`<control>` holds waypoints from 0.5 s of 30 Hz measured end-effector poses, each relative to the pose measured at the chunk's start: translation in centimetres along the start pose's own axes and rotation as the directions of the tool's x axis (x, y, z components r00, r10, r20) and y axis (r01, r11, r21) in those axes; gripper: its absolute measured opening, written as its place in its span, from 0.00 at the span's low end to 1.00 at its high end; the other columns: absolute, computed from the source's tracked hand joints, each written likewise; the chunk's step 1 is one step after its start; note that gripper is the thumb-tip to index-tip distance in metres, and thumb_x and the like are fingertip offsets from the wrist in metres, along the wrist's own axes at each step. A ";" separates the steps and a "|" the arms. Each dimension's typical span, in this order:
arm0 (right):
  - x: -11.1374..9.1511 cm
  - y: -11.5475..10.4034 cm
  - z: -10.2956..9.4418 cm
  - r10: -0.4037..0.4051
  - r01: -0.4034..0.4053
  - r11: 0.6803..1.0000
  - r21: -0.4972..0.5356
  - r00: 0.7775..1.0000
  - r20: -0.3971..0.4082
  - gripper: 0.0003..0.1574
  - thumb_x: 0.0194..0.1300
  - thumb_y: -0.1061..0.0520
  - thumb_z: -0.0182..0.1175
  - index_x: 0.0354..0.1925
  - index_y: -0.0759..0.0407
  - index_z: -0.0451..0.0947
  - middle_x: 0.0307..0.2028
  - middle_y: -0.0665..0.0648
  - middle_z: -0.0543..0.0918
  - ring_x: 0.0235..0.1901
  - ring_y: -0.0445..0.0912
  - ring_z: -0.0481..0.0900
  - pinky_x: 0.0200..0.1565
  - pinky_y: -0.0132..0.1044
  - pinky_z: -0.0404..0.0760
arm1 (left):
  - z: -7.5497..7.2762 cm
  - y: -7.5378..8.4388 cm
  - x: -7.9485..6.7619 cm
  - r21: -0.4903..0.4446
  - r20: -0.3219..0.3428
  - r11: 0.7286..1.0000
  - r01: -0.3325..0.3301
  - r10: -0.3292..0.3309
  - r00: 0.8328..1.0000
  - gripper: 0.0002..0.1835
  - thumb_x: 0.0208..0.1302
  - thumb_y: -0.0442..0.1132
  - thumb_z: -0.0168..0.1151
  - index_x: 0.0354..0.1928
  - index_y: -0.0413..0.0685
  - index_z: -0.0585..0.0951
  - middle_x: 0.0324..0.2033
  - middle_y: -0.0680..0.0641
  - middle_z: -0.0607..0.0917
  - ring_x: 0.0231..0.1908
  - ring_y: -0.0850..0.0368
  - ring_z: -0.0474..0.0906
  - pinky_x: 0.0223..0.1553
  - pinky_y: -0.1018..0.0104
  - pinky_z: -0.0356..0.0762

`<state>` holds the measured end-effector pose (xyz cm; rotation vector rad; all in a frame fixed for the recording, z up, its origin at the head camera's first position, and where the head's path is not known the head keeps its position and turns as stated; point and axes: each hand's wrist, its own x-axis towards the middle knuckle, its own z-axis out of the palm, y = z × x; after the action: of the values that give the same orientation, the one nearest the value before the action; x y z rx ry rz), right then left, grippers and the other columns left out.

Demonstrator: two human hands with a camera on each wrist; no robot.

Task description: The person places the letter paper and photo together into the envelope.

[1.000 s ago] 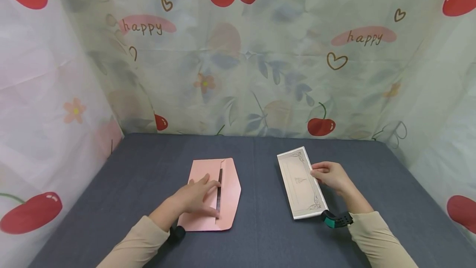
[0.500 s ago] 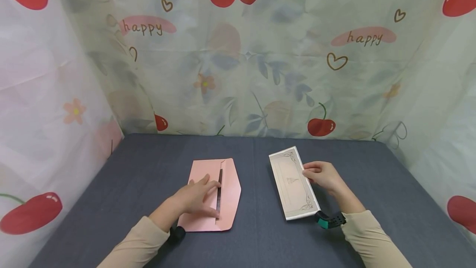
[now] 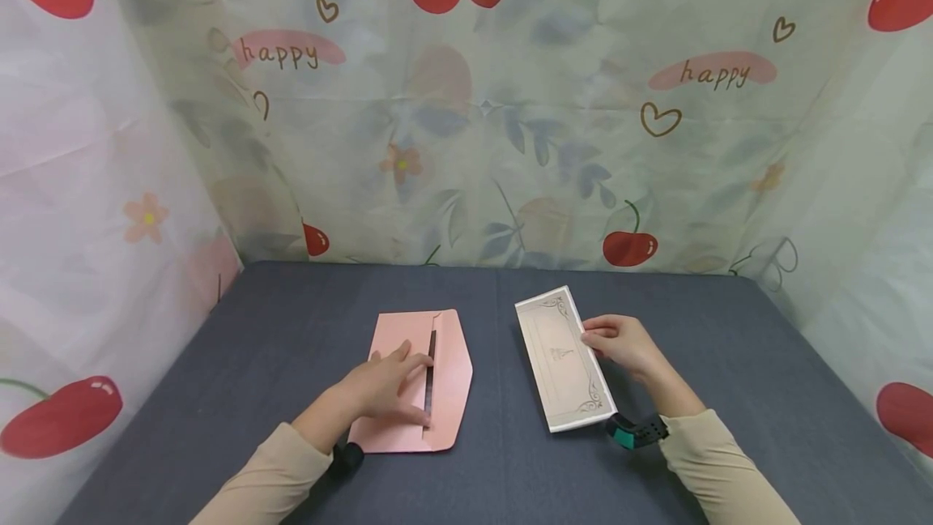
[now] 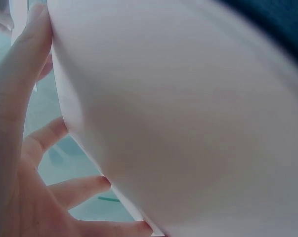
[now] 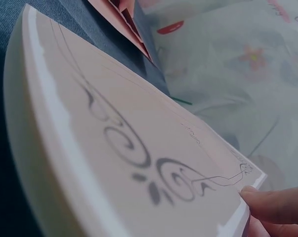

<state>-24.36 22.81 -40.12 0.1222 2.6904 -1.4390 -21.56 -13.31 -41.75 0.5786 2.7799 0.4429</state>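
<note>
We see card (image 3: 563,361) left of right hand (image 3: 621,342), edge pinched in fingers; left hand (image 3: 385,386), fingers spread, touches pink envelope (image 3: 453,379) at slot (image 3: 430,377).

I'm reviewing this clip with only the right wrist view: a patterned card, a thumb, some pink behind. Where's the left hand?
Observer: The left hand is over the pink envelope, touching the edge of its dark opening.
Operator: Which way does the flap point?
Observer: In the head view it lies folded open, pointing towards the card.
Operator: And what's worn on the right arm, out of my view?
Observer: A beige sleeve, with a black and teal band near the wrist.
</note>
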 end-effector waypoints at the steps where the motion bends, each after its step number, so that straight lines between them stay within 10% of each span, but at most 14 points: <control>1: 0.0 0.0 0.1 0.001 -0.001 1.000 0.000 1.000 0.000 0.20 0.63 0.60 0.58 0.50 0.72 0.73 0.41 0.68 0.82 0.30 0.41 0.78 0.37 0.38 0.82 | 0.0 0.0 0.0 -0.002 0.000 1.000 0.000 0.000 1.000 0.43 0.40 0.67 0.69 0.61 0.64 0.68 0.69 0.34 0.58 0.62 0.30 0.65 0.65 0.37 0.55; 15: 0.2 -0.6 1.0 -0.017 0.017 0.999 0.033 1.000 0.020 0.19 0.63 0.61 0.59 0.49 0.73 0.74 0.39 0.66 0.83 0.29 0.40 0.78 0.36 0.35 0.82 | -0.1 0.1 0.0 0.003 0.007 1.000 0.004 -0.004 1.000 0.44 0.40 0.67 0.69 0.61 0.63 0.67 0.70 0.34 0.58 0.63 0.29 0.63 0.65 0.36 0.55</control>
<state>-24.58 21.66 -40.19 0.0867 2.6589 -1.4811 -21.53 -13.27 -41.62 0.5746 2.7753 0.4346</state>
